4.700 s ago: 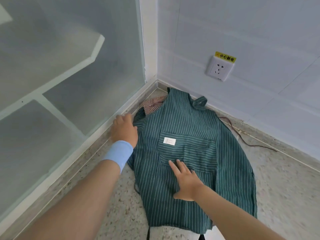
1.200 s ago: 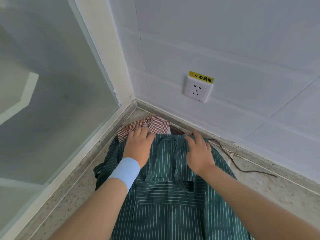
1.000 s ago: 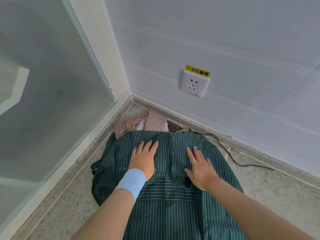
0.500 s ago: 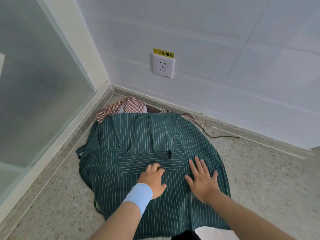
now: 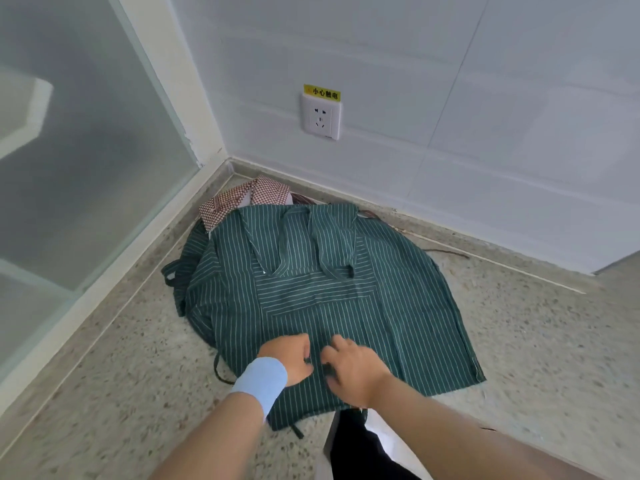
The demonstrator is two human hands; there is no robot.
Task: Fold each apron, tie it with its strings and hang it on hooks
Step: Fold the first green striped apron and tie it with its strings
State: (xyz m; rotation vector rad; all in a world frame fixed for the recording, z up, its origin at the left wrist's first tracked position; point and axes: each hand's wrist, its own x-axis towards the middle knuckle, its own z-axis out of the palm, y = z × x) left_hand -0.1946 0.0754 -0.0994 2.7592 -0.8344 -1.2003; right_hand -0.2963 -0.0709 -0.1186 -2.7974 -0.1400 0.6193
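Matt striped cloth apron (image 5: 311, 299) on rough speckled stone floor (image 5: 536, 341).

Single view — head-worn, wide-angle. Looks forward and steeply down into room corner. Speckled floor (image 5: 519, 341) fills lower half, white wall (image 5: 450, 98) with socket (image 5: 321, 116) runs across top, glass panel (image 5: 86, 150) takes left side. Close range — both forearms enter from bottom edge. Left hand (image 5: 289, 358) and right hand (image 5: 349, 368) sit below centre on green striped apron (image 5: 311, 289), which lies mid-frame.
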